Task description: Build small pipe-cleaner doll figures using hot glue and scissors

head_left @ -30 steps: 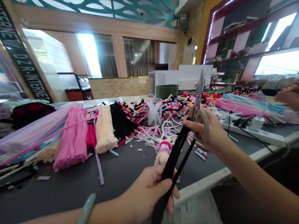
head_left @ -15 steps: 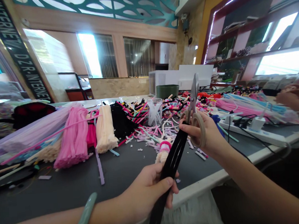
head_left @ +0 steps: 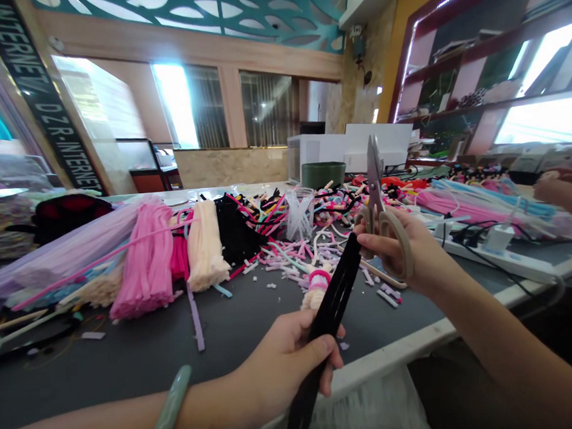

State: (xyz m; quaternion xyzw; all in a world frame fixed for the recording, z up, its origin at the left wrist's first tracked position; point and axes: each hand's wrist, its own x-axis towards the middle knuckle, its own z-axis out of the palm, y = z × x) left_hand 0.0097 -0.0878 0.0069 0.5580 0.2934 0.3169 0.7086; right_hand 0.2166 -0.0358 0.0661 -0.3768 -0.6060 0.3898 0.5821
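Note:
My left hand [head_left: 287,365] is closed around a bunch of black fuzzy strips [head_left: 333,296] that runs up and to the right over the table edge. My right hand [head_left: 406,252] grips beige-handled scissors [head_left: 379,198], blades pointing up and closed, and its fingers pinch the upper end of the black strips. A green bangle [head_left: 167,412] sits on my left wrist.
On the dark table [head_left: 129,356] lie bundles of pink [head_left: 145,263], cream [head_left: 204,246], lilac and black strips, with many cut bits scattered. A clear cup [head_left: 299,213], a green pot [head_left: 322,173] and a white power strip [head_left: 494,246] stand behind. Another person's hand [head_left: 565,188] works at the far right.
My right hand has moved slightly right and the scissors now stand more upright. The black strips have drawn together into one bunch. My left hand holds its grip.

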